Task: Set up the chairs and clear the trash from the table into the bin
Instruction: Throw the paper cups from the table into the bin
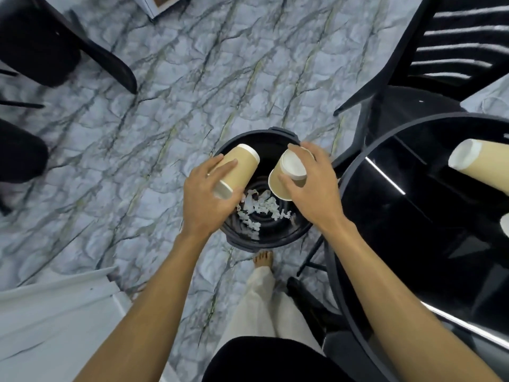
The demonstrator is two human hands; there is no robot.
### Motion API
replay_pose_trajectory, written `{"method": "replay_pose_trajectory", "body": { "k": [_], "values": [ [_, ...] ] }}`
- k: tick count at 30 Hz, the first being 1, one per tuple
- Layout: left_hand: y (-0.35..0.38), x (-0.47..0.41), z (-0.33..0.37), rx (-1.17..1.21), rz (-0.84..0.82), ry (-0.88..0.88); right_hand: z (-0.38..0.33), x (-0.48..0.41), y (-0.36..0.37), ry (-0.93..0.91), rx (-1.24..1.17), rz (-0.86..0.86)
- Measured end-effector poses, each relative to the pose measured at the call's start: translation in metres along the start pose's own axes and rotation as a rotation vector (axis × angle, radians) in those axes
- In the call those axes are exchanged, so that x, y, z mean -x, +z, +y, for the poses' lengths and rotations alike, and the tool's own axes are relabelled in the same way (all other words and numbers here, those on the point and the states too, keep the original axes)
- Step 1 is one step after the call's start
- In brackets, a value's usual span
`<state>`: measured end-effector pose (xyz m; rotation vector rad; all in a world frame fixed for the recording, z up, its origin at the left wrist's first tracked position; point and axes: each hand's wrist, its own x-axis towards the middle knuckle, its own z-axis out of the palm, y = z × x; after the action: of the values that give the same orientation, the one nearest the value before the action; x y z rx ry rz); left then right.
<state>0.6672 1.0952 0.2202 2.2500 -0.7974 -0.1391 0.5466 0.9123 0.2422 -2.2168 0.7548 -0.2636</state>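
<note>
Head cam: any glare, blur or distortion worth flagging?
Head view: wide-lens bowing at the edges; bright streak glare on the glossy table; slatted chair top right motion-smeared; left hand on the left cup and right hand on the right cup, over the bin, fairly sharp.

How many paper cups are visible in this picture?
3: a cup in the left hand and a cup in the right hand, both over the bin; a cup lying on the black table. The right one may be two nested.
</note>
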Motion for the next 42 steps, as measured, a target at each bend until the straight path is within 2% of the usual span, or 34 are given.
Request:
{"method": "replay_pose_trajectory", "body": {
  "k": [4, 9, 11, 14, 19, 28, 35, 42],
  "values": [
    [0.026, -0.014, -0.036, 0.001, -0.034, -0.068, 0.020, -0.027, 0.039, 0.047, 0.024, -0.022],
    [0.073, -0.002, -0.093, -0.315, -0.551, -0.289, 0.057, -0.035, 0.097, 0.261, 0.153, -0.298],
    [0.082, 0.008, -0.109, -0.312, -0.637, -0.347, 0.067, -0.030, 0.110, 0.293, 0.171, -0.329],
    [0.084, 0.017, -0.118, -0.263, -0.642, -0.392, 0.074, -0.022, 0.118, 0.304, 0.210, -0.372],
    [0.070, 0.011, -0.111, -0.179, -0.564, -0.368, 0.066, -0.019, 0.114, 0.293, 0.214, -0.389],
    [0.032, -0.011, -0.055, -0.100, -0.448, -0.264, 0.026, -0.010, 0.072, 0.221, 0.135, -0.320],
    [0.023, -0.016, 0.011, -0.118, -0.459, -0.066, 0.010, 0.020, 0.002, 0.182, 0.115, -0.146],
    [0.050, 0.002, 0.090, -0.113, -0.576, 0.147, 0.040, 0.092, -0.072, 0.312, 0.099, 0.061]
  ]
}}
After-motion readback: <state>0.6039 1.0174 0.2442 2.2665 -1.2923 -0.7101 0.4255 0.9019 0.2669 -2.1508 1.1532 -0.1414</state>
